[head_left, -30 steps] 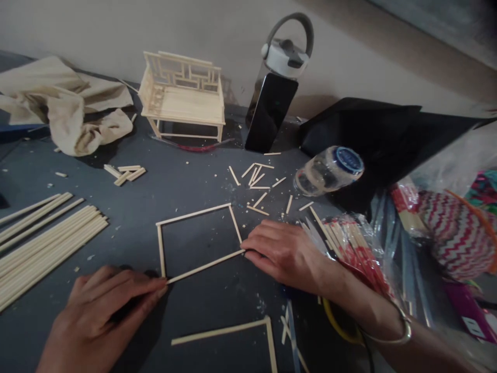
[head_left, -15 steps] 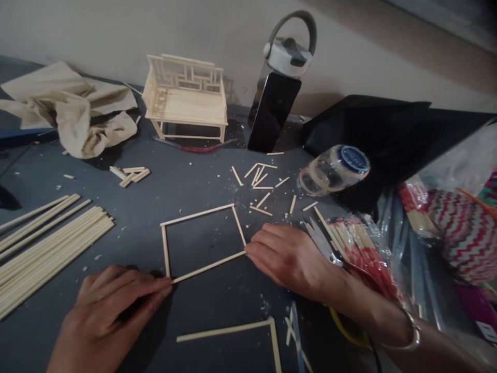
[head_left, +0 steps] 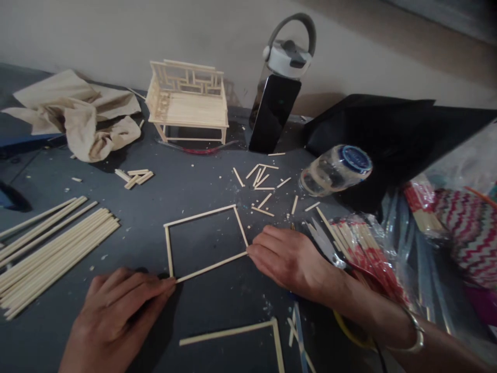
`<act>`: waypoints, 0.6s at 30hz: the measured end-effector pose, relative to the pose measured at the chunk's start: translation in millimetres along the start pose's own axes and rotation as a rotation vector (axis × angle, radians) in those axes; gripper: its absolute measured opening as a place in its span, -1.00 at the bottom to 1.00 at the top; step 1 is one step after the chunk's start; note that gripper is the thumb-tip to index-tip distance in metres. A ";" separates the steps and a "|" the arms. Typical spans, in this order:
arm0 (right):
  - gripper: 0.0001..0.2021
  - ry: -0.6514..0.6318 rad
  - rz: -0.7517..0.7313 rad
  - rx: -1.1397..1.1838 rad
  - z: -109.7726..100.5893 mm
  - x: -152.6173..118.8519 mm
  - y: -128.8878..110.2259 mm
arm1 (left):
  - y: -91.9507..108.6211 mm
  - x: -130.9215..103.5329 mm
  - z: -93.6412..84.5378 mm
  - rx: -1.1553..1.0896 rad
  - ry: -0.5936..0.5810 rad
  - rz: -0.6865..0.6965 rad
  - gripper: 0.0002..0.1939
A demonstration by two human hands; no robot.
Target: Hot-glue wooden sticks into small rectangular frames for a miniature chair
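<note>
A four-sided frame of thin wooden sticks (head_left: 212, 267) lies flat on the dark table. My left hand (head_left: 120, 316) has thumb and fingertips pinched at its near left corner. At the near right corner, the closed fingers of my right hand (head_left: 289, 259) grip the stick end. Nearer to me is an L-shaped pair of joined sticks (head_left: 227, 333), touched by neither hand. Beyond the frame, short cut sticks (head_left: 262, 176) and small crumbs are scattered.
Long sticks (head_left: 58, 259) lie at left, below a crumpled cloth (head_left: 83, 122). Behind stand a miniature wooden bench (head_left: 190, 109), a phone (head_left: 275, 114) against a bottle (head_left: 289, 57), and a tilted jar (head_left: 336, 171). Scissors (head_left: 326, 243) and bagged sticks (head_left: 365, 243) lie beside my right arm.
The whole view has shifted slightly. Both hands keep their grips at the same two corners, and the stick frame looks unchanged.
</note>
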State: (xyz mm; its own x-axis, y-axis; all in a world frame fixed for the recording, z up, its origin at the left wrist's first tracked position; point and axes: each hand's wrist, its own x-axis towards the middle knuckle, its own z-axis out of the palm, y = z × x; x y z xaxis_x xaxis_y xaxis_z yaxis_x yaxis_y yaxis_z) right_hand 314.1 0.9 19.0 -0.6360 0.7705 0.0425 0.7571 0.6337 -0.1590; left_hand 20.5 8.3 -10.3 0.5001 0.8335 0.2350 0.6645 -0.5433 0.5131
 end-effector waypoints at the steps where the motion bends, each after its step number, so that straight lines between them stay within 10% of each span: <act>1: -0.81 0.007 -0.001 0.002 -0.1 0.1 -0.1 | 0.6 0.1 -0.3 0.001 0.000 0.005 -0.81; 18: -0.79 0.136 -0.015 0.048 5.9 -2.0 -3.4 | 5.2 -3.7 -0.4 0.034 0.010 0.021 -0.87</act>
State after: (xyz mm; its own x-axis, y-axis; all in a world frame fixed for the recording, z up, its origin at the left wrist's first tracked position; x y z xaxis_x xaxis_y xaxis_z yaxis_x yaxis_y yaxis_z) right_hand 311.9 -3.3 13.6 -0.6186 0.7654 0.1775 0.7376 0.6436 -0.2042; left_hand 21.9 2.4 -8.1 0.5084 0.8230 0.2534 0.6727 -0.5633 0.4798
